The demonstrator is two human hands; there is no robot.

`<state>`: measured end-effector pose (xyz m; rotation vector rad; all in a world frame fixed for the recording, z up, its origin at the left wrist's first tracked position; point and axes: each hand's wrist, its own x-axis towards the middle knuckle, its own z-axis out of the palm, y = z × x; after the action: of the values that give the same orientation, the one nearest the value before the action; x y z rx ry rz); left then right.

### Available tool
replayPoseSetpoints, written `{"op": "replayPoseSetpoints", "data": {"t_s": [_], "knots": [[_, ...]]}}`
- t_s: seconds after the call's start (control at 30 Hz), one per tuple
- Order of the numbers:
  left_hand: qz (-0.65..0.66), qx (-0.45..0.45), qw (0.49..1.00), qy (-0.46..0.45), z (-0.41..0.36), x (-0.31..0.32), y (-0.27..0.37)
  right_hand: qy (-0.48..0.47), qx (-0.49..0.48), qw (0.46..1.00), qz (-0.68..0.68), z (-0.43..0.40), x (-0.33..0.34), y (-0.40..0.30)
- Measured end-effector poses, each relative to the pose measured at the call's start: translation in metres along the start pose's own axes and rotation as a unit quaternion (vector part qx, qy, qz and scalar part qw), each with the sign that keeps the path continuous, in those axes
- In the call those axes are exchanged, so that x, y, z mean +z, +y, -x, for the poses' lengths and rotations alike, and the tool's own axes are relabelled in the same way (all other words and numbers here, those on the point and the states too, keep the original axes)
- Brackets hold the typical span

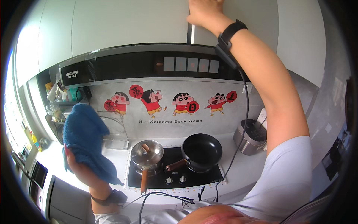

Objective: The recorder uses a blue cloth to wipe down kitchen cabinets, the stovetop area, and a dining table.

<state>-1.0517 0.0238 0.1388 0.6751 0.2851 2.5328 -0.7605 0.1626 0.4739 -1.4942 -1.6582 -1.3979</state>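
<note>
My left hand (81, 168) holds a blue terry cloth (86, 140), which stands up and hangs over the hand above the left of the counter. Most of the fingers are hidden behind the cloth. High up, my right hand (207, 12) is at the edge of a pale upper cabinet door (249, 30), beside a dark vertical gap between two doors. The top border cuts off its fingers, so their grip cannot be made out. Both wrists wear black straps, and a cable runs down from the right one.
Below the range hood (125, 65) is a gas hob (174, 179) with a lidded saucepan (146, 156) and a black frying pan (201, 151). A rice cooker (249, 137) stands right, a wire rack (117, 140) left. Black cables (167, 193) cross the counter's front edge.
</note>
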Motion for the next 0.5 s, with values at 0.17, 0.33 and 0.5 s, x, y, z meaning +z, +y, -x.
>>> {"op": "replayPoseSetpoints", "data": {"t_s": [0.17, 0.33, 0.5], "knots": [[0.057, -0.082, 0.986, -0.135, 0.015, 0.005, -0.014, 0.039, 0.031, 0.996, -0.073, 0.030, -0.030, 0.030], [0.045, -0.076, 0.986, -0.143, 0.014, 0.010, -0.013, 0.186, -0.061, 0.942, -0.274, 0.083, -0.083, 0.110], [0.045, -0.086, 0.987, -0.126, 0.012, 0.016, -0.022, 0.269, -0.052, 0.904, -0.328, 0.132, -0.118, 0.174]]}}
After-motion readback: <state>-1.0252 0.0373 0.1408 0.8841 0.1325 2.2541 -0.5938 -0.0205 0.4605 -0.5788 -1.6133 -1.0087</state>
